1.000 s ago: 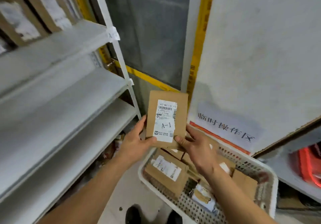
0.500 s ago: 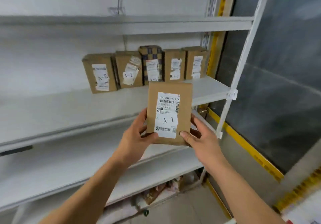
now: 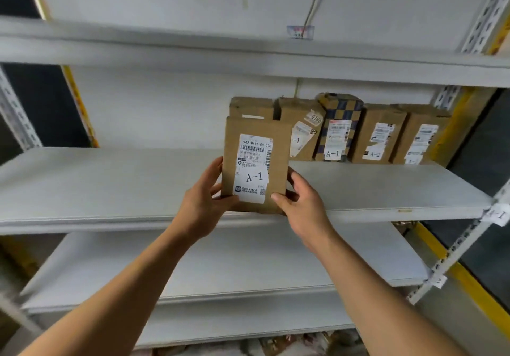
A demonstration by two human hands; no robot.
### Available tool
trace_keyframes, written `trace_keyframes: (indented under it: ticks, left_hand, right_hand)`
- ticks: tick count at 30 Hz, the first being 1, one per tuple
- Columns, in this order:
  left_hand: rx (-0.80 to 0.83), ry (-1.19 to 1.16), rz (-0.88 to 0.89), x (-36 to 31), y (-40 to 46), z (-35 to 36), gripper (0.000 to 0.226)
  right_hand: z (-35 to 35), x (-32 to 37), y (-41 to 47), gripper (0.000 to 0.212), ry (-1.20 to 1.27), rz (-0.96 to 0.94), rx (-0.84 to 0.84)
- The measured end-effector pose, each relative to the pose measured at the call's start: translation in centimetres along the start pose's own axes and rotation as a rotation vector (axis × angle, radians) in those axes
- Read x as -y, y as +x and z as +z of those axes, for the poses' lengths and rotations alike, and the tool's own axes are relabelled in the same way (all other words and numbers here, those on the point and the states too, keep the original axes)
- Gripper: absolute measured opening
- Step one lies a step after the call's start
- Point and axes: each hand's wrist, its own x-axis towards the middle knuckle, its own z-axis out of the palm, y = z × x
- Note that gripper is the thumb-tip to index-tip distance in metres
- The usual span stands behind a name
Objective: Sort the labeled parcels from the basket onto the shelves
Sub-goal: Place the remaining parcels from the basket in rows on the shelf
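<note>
White metal shelving [image 3: 358, 190] fills the view, with a pale wall behind it. Fingers outward: the left hand [image 3: 202, 203] has its thumb pressed on the front of a flat brown parcel [image 3: 255, 165] at its 7 o'clock corner and its fingers curled behind the left edge; the right hand [image 3: 299, 206] pinches the 5 o'clock corner, thumb in front, fingers behind. Both are clamped on the cardboard. The parcel stands upright in the air over the front half of the middle shelf, its label reading A-1. Behind it, toward 2 o'clock, a row of parcels [image 3: 380, 134] stands against the back wall, several marked A-1. A tag [image 3: 495, 214] on the upright at 3 o'clock also reads A-1.

The step in hand looks like placement on the matching shelf. The next move probably calls for pushing the parcel back and setting it upright just left of the row, label facing out, then letting go.
</note>
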Motion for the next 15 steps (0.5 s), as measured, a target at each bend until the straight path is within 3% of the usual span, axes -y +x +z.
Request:
trace_keyframes:
  ticks: [8,15]
  left_hand:
    - [-0.219,0.174,-0.082,4.4,2.0,-4.8,0.096]
    - [-0.257,0.214,-0.094,7.9,6.2,-8.8,0.085]
  right_hand:
    - [8.5,-2.4,7.5,0.068,-0.06,-0.055,0.099]
    - [13.9,-2.1,12.5,0.055,-0.189,-0.049,0.079]
